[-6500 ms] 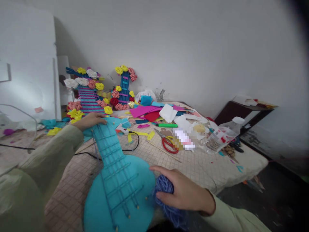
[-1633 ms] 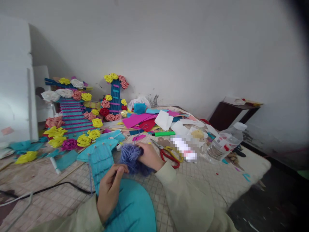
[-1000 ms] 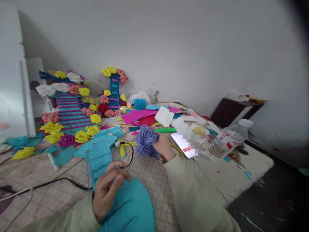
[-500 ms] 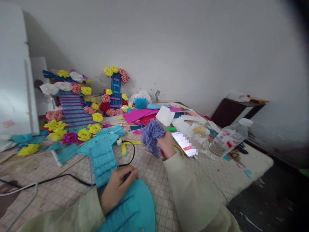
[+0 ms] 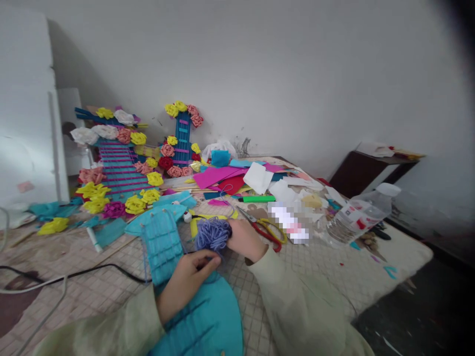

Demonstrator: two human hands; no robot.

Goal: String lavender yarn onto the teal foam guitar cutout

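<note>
A turquoise guitar-shaped craft piece (image 5: 218,306) lies on the table in front of me, with pins at its head and purple yarn along its neck. My left hand (image 5: 187,277) rests across it where neck meets body, thumb and forefinger closed together; whatever is between their tips is too small to make out. Just beyond those fingertips, my right hand (image 5: 247,240) grips a loose bundle of purple yarn (image 5: 212,233). Its fingers are partly hidden behind the bundle. Scissors (image 5: 272,235) with red and yellow handles lie beside my right wrist.
Two flower-trimmed craft pieces (image 5: 120,168) stand against the wall. Coloured paper sheets (image 5: 218,176), a green marker (image 5: 259,199), a blurred phone (image 5: 289,222) and a clear plastic bottle (image 5: 358,217) lie on the table. A black cable (image 5: 100,269) crosses the left side.
My right hand has brought the yarn bundle left and nearer, close to my left fingertips. The scissors and green marker now show more fully. My left hand stays on the craft piece.
</note>
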